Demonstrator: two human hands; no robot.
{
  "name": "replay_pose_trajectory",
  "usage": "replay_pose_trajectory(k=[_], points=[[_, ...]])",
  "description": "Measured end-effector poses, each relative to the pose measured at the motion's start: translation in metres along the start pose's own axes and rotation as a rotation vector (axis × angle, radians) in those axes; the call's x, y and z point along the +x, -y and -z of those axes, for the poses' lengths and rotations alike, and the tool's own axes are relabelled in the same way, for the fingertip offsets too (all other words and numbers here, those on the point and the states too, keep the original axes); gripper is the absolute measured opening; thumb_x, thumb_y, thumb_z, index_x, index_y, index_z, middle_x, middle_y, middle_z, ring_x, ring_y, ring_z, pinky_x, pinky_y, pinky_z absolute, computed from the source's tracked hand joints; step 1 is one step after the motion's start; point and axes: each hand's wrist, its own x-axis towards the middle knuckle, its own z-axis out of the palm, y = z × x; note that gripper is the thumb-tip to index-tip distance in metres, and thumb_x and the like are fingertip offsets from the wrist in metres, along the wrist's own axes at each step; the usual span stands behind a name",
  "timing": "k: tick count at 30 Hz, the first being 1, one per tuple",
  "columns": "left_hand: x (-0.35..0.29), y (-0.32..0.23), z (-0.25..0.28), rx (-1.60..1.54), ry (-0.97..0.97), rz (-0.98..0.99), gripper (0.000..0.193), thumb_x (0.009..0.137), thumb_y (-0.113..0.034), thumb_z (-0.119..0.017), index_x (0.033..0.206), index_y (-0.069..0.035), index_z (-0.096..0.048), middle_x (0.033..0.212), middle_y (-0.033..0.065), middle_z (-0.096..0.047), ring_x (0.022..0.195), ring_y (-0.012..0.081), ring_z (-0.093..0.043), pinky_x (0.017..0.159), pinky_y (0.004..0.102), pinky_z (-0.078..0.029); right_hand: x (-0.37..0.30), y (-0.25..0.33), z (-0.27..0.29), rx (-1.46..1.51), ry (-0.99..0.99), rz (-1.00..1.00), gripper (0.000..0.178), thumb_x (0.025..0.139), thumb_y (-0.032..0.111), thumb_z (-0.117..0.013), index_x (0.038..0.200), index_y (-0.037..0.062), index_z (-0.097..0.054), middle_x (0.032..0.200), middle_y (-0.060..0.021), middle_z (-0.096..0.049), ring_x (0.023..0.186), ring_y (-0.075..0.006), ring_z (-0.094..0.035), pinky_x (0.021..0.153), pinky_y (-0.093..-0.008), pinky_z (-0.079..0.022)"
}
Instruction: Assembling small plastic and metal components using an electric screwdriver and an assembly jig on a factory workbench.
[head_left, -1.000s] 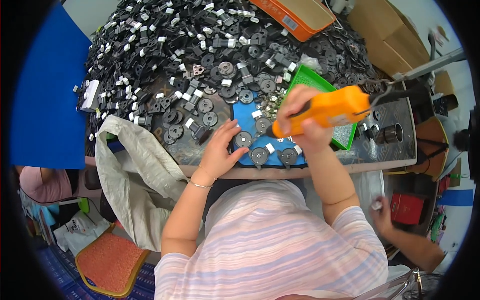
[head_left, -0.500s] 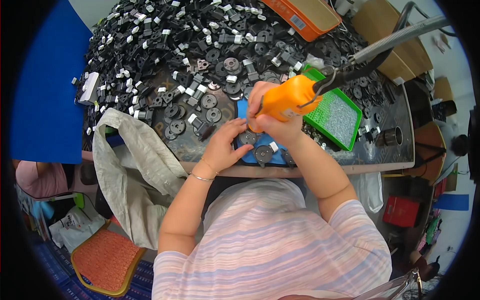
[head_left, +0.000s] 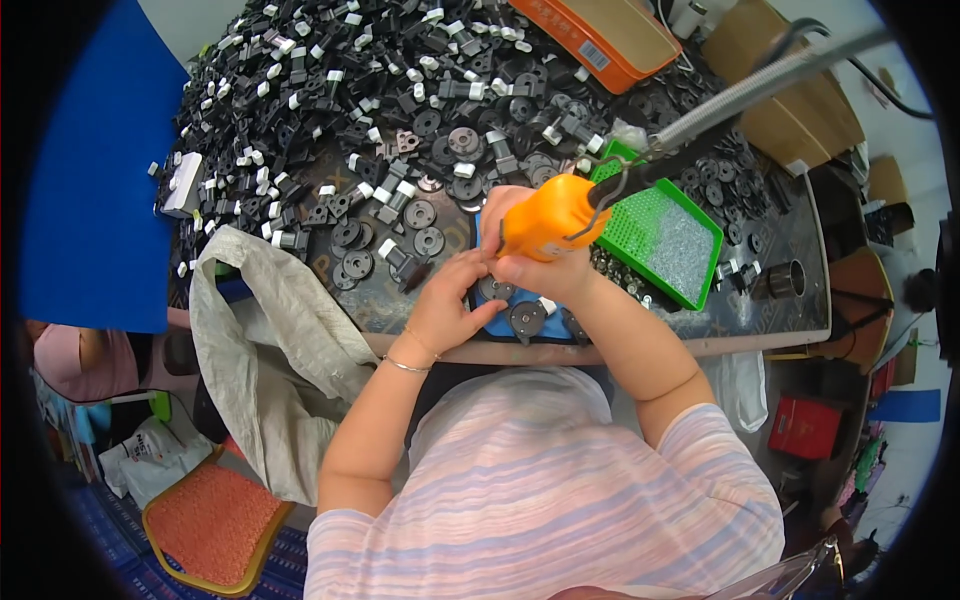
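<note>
My right hand (head_left: 545, 265) is wrapped round an orange electric screwdriver (head_left: 555, 215), held tilted above a blue mat (head_left: 500, 325). Its tip is hidden behind my fingers. Beneath it lies a black round disc part (head_left: 496, 287), which my left hand (head_left: 446, 300) grips at the edge, thumb on the near side and fingers on the far side. A second round black part (head_left: 527, 317) with a white tab rests on the mat, close to my left thumb. To the right, a green perforated tray (head_left: 648, 225) holds many small silvery pieces.
A large heap of black parts with white ends (head_left: 320, 110) covers the table's far left. An orange box (head_left: 610, 45) and a cardboard box (head_left: 790, 95) stand at the back. A metal cup (head_left: 786, 278) is at right. A pale cloth sack (head_left: 265, 330) hangs at the front left edge.
The screwdriver and my right hand have shifted slightly left and toward me, closer to my left fingers. My left hand stays at the disc part, almost unmoved.
</note>
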Motion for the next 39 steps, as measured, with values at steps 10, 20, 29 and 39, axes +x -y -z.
replay_pose_trajectory(k=[10,20,29,39], points=[[0.001,0.006,-0.005,0.135,-0.007,-0.068,0.044,0.069,-0.014,-0.076,0.108,-0.001,-0.061,0.119,0.0159,-0.059,0.116,0.0331,-0.051,0.099,0.0390,-0.040,0.005,0.062,0.051,0.152,0.045,0.244,0.036,0.077,0.032,-0.071,0.088,0.0019,-0.056,0.085,-0.0099,-0.051,0.060,-0.0160,-0.056,0.052,-0.0257,-0.044],[0.010,-0.003,-0.009,0.248,-0.021,-0.054,0.039,0.066,-0.021,-0.079,0.101,-0.006,-0.068,0.113,0.0131,-0.060,0.107,0.0316,-0.053,0.090,0.0383,-0.045,-0.046,0.053,0.130,-0.067,-0.497,0.379,0.014,0.078,0.001,-0.063,0.090,-0.0015,-0.054,0.084,-0.0092,-0.054,0.061,-0.0149,-0.056,0.057,-0.0257,-0.046],[0.004,0.007,-0.010,0.233,-0.068,-0.108,0.035,0.062,-0.019,-0.082,0.089,-0.003,-0.067,0.112,0.0110,-0.063,0.110,0.0325,-0.056,0.090,0.0386,-0.047,-0.052,0.053,0.146,-0.225,-0.540,0.330,0.018,0.080,0.009,-0.063,0.091,-0.0027,-0.053,0.089,-0.0120,-0.051,0.062,-0.0181,-0.055,0.058,-0.0267,-0.045],[0.009,0.007,-0.009,0.194,-0.088,-0.129,0.043,0.059,-0.019,-0.083,0.093,-0.003,-0.061,0.106,0.0119,-0.063,0.105,0.0325,-0.056,0.088,0.0391,-0.046,-0.046,0.052,0.146,-0.150,-0.550,0.390,0.015,0.078,-0.003,-0.062,0.090,-0.0008,-0.053,0.081,-0.0089,-0.057,0.058,-0.0135,-0.056,0.055,-0.0246,-0.048]])
